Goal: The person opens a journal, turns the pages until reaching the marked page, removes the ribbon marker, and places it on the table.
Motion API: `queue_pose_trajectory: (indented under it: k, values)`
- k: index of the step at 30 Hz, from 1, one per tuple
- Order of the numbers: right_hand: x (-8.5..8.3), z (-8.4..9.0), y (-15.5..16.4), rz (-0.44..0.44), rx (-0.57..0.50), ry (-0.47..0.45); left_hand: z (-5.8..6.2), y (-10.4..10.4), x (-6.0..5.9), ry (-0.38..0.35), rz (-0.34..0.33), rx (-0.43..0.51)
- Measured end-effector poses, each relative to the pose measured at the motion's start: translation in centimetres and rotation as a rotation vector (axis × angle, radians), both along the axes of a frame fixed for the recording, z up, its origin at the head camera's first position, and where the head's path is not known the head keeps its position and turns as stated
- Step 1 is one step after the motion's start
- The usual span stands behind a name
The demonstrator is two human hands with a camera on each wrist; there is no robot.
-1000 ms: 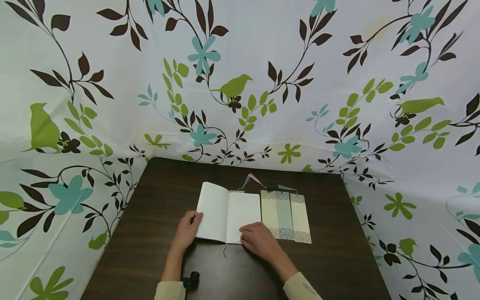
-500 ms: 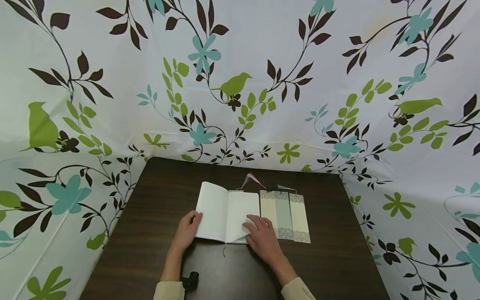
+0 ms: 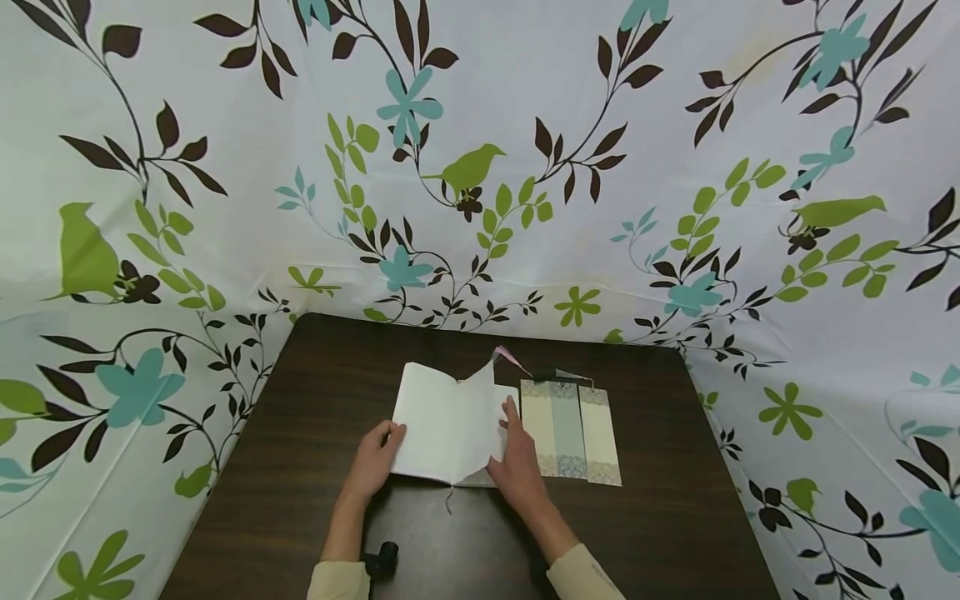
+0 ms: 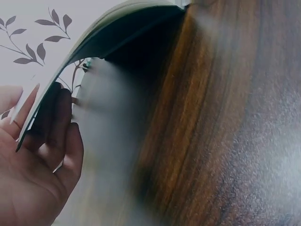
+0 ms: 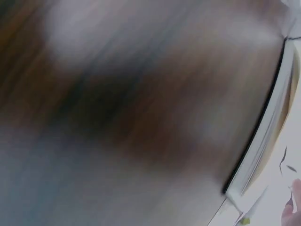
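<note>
A notebook (image 3: 427, 425) with blank white pages lies open on the dark table. My left hand (image 3: 372, 461) grips its left edge; in the left wrist view, the thumb is above the pages and the fingers (image 4: 61, 117) lie under the dark cover. One right-side page (image 3: 476, 417) stands partly raised, curving up from the spine. Against that page's outer side is my right hand (image 3: 517, 467), fingers extended upward, thumb by its lower corner. The right wrist view catches only fingertips (image 5: 294, 202) at its edge, beside the notebook's page block (image 5: 265, 136).
Several patterned bookmarks, one of them cream (image 3: 600, 437), lie right of the notebook. A pink tassel (image 3: 512, 360) sticks out behind it. A ribbon marker (image 3: 449, 500) hangs from the spine at the front. Behind the table (image 3: 675, 500) hangs a leaf-and-bird printed cloth (image 3: 525, 275).
My right hand has moved from the right page's lower corner, and that page has risen and swung leftward. The left hand keeps its grip on the notebook's left edge.
</note>
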State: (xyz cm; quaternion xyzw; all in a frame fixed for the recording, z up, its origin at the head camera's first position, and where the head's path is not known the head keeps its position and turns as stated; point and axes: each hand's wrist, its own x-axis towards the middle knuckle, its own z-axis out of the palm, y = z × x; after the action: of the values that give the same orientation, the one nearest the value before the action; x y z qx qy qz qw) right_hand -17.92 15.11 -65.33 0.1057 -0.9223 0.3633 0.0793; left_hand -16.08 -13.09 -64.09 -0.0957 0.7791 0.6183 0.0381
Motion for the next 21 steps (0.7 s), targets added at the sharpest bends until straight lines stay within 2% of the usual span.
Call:
queue_pose_trajectory:
  k: [3, 6, 10, 13, 19, 21]
  values:
    - [-0.1, 0.3, -1.0, 0.04, -0.055, -0.104, 0.1, 0.0, 0.0, 0.0, 0.003, 0.009]
    - [0.0, 0.6, -1.8, 0.11, -0.052, -0.156, 0.1, 0.0, 0.0, 0.021, 0.005, 0.002]
    - [0.4, 0.6, -2.7, 0.202, -0.027, -0.222, -0.2, 0.2, 0.1, 0.064, -0.01, -0.051]
    - [0.7, 0.5, -3.3, 0.237, 0.002, -0.245, -0.5, 0.3, 0.1, 0.079, -0.026, -0.1]
    - [0.6, 0.4, -3.8, 0.266, 0.055, -0.229, -0.6, 0.4, -0.1, 0.093, -0.043, -0.029]
    - [0.5, 0.6, -3.8, 0.287, 0.057, -0.22, -0.4, 0.4, -0.1, 0.107, -0.043, -0.035]
